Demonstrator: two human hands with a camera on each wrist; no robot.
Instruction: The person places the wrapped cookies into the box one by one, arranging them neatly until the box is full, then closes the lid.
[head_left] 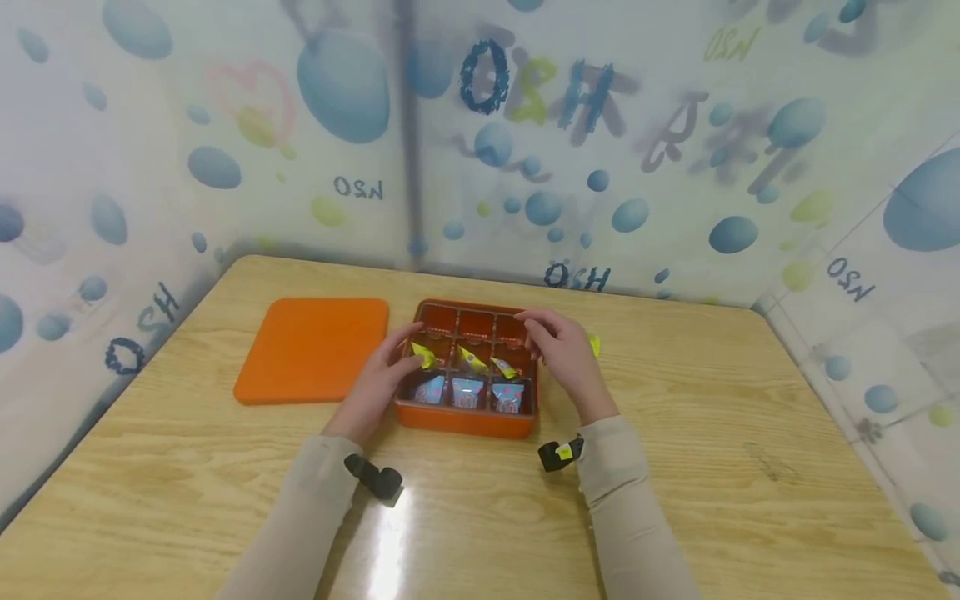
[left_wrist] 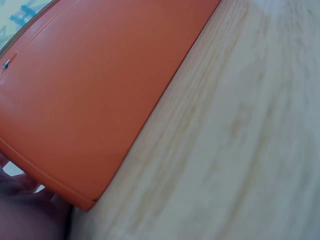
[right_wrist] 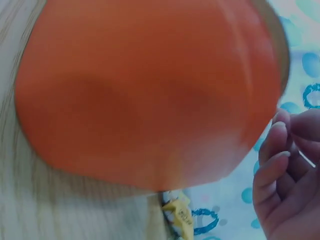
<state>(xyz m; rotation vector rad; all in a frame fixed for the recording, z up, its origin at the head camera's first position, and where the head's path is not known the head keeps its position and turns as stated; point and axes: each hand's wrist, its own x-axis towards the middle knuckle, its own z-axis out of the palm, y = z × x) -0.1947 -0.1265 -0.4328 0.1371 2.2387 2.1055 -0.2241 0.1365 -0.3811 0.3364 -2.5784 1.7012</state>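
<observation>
Some yellow wrapping [head_left: 595,343] lies between box [head_left: 465,422] and desk's [head_left: 712,475] right edge, nearest the right hand [head_left: 566,354]: fingers curled, hold unclear; left hand [head_left: 379,381] loose-fingered.

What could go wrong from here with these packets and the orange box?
The left hand has its thumb right by the leftmost yellow packet, so it might nudge that out of place. The right hand is at the far right corner of the orange box; a bump could shift it. Another yellow packet, partly hidden behind the right hand, might get knocked away.
</observation>
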